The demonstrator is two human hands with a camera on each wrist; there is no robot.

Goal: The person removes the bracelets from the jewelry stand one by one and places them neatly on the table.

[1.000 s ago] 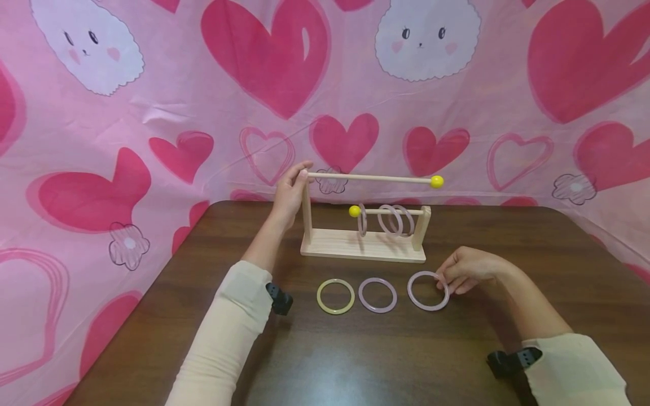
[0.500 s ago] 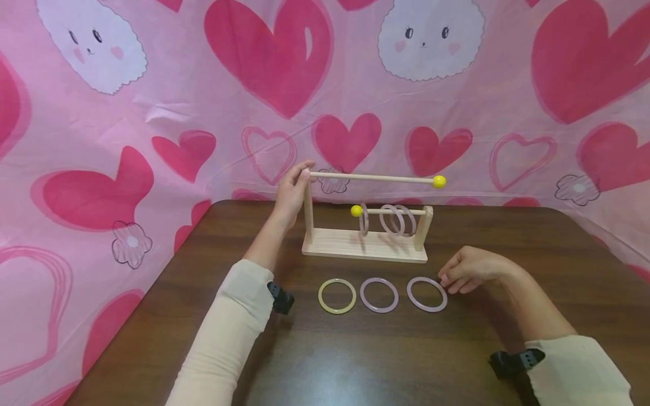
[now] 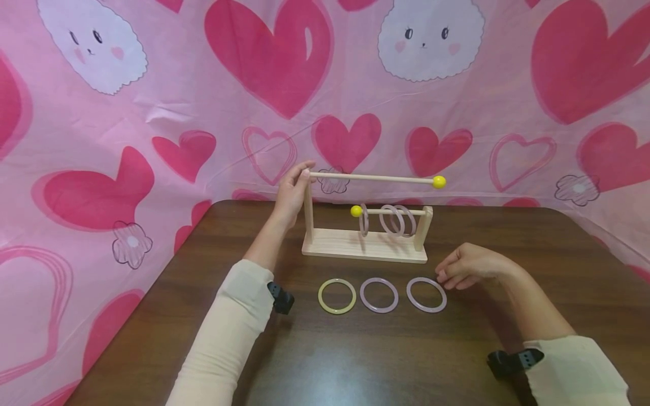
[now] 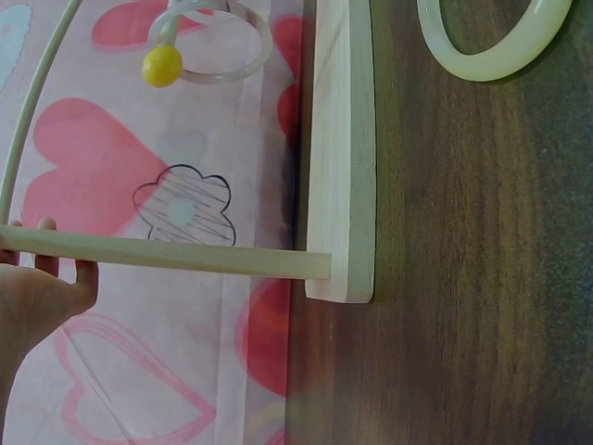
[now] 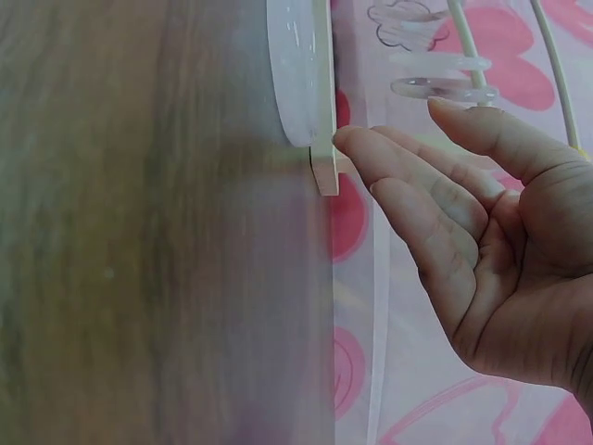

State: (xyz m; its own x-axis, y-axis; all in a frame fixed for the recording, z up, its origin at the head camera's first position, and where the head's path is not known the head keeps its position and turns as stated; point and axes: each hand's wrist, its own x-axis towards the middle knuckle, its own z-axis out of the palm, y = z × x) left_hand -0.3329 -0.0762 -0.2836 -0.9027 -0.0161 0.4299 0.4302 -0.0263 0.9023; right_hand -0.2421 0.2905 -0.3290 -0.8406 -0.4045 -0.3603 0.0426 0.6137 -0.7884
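Observation:
My left hand (image 3: 291,194) grips the top of the tall post of a wooden stand (image 3: 364,246); the left wrist view shows fingers and thumb around the post (image 4: 167,252). Beside the rightmost lilac bangle-like ring (image 3: 409,288), lying flat on the table, is my right hand (image 3: 469,266). In the right wrist view its thumb and fingers are apart with nothing between them. A second lilac ring (image 3: 362,293) and a pale yellow ring (image 3: 320,296) lie in line to the left. Three translucent rings, one near the yellow end ball (image 3: 356,211), hang on the lower rod.
The upper rod (image 3: 378,178) bears no ring and ends in a yellow ball (image 3: 439,182) on the right. Everything stands on a dark wooden table (image 3: 335,361). A pink cloth (image 3: 355,90) with hearts hangs behind it.
The right hand has let go of the rightmost lilac ring, which tipped down flat on the table, and has lifted slightly away. The left hand keeps its grip on the post.

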